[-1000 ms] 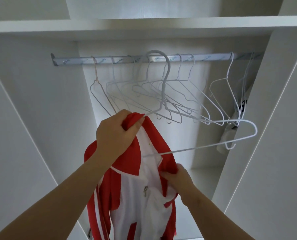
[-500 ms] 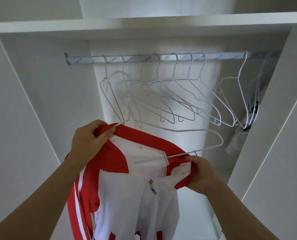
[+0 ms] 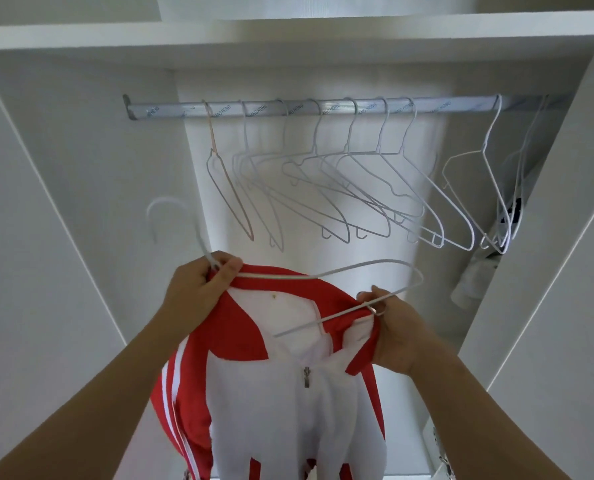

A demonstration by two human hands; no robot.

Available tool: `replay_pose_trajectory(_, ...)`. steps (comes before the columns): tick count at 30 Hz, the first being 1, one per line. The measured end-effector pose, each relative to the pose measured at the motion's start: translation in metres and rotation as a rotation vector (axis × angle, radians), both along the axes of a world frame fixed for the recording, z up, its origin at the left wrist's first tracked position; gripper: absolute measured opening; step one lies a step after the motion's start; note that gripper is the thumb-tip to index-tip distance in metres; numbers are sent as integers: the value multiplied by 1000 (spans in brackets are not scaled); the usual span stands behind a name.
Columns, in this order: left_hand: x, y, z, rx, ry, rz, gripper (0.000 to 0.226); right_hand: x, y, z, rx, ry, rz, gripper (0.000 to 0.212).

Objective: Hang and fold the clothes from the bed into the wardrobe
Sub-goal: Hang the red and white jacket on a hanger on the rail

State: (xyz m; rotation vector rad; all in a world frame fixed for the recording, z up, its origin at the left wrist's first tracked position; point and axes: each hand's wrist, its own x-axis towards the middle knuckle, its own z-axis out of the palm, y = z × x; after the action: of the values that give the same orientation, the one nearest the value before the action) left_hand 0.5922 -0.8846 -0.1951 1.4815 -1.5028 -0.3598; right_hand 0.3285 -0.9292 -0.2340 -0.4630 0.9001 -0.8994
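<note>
A red and white zip jacket (image 3: 288, 403) hangs in front of me inside the open wardrobe. My left hand (image 3: 198, 289) grips its red collar together with the neck of a white wire hanger (image 3: 375, 268). The hanger's hook curves up to the left of that hand. My right hand (image 3: 395, 327) pinches the jacket's right collar edge and the hanger's lower bar. The hanger's right end sticks out bare beyond the jacket. The left end is hidden in the fabric.
A silver rail (image 3: 306, 107) crosses the wardrobe above, carrying several empty white wire hangers (image 3: 357, 188). A pale garment (image 3: 475, 275) hangs at the far right. A white shelf (image 3: 288, 36) runs above the rail. Wardrobe side walls close in left and right.
The hanger has swung left, its hook now left of my left hand. My hands have spread the collar wider and lifted it a little. My view has shifted right.
</note>
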Motion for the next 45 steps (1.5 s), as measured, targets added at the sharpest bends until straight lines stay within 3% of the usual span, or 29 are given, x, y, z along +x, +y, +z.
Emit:
replay_pose_trajectory(4, -9, -6, 1, 27, 164, 32, 23, -5, 4, -1, -8, 88, 106, 20)
replay_pose_trajectory(8, -6, -6, 8, 31, 307, 22, 23, -14, 7, -5, -18, 93, 141, 35)
replay_pose_trajectory(10, -5, -6, 13, 25, 253, 1, 24, -18, 5, -7, -11, 117, 102, 44)
replay_pose_trajectory(14, 0, -8, 16, 73, 2, -76, 24, -32, -7, -10, 58, 107, 48, 82)
replay_pose_trajectory(17, 3, -9, 17, 94, -69, -116, 22, -37, -9, -7, 69, 103, 94, 84)
replay_pose_trajectory(19, 4, -10, 17, 102, -74, -138, 15, -37, -9, -7, 38, 102, 136, 79)
replay_pose_trajectory(23, 3, -11, 15, 119, -47, -149, 24, -33, -6, -4, -7, 93, 137, 26)
replay_pose_trajectory(28, 0, -13, 10, 188, -99, -192, 20, -32, -10, -13, -92, 195, 96, 49)
replay_pose_trajectory(32, 4, -13, 8, 100, -203, -94, 29, -33, -5, -5, -44, 204, 115, 21)
replay_pose_trajectory(34, 4, -12, 7, 66, -225, -44, 30, -30, -3, -1, 3, 224, 80, 20)
replay_pose_trajectory(37, -4, -10, 5, 19, -242, -2, 30, -22, -3, -3, -71, 460, -7, 19)
replay_pose_trajectory(42, -33, -2, 3, -18, -396, -39, 33, -18, -6, -13, -444, 1177, -300, 23)
replay_pose_trajectory(45, -46, -3, 1, -16, -463, 1, 17, -15, -2, -15, -482, 1221, -400, 26)
